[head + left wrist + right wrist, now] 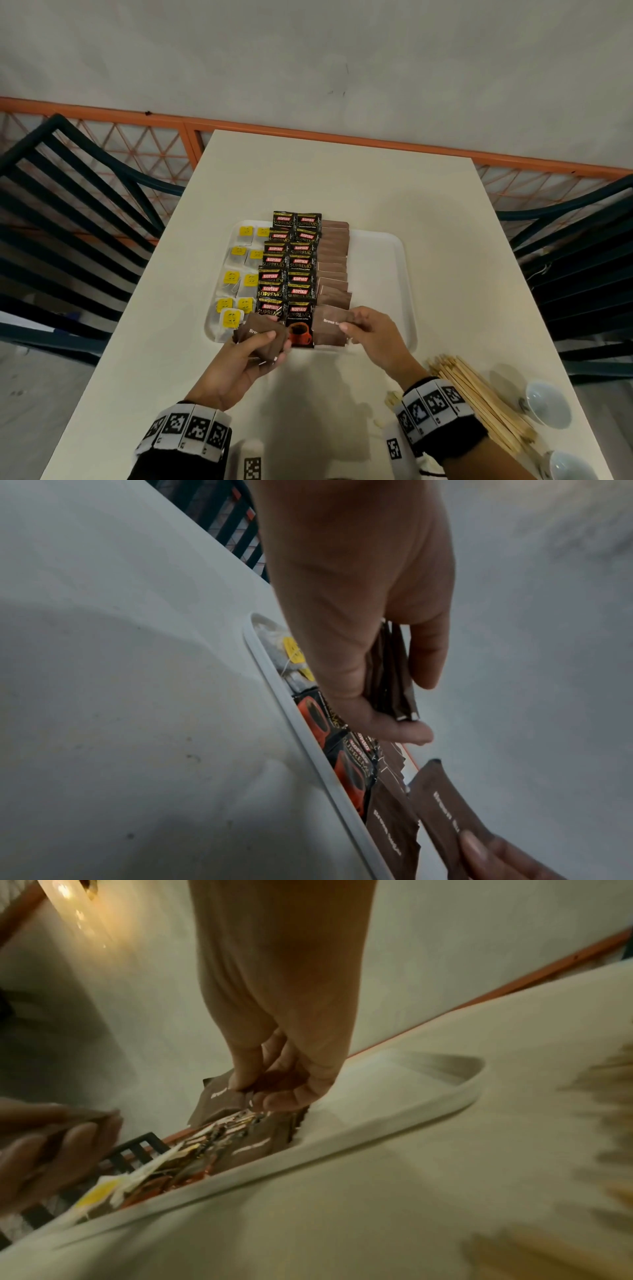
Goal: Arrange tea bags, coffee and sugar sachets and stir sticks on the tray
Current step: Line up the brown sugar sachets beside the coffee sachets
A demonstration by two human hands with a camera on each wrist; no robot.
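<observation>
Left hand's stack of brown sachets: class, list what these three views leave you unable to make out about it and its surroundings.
- Count in the stack of brown sachets: left wrist view shows edges only, the left hand covers them.
- Print on the sachet held by the right hand: fingers cut it off.
- Stir sticks: blurred in the right wrist view.
- Cups: contents face away.

Left hand [245, 356] raised, palm up, fingers and thumb curled around a small stack, grip closed. Right hand [371, 334] forward at same height, palm down, thumb and fingertips pinching one piece by its edge. Both forearms angled inward, marker bands on both wrists, dark sleeves behind.
</observation>
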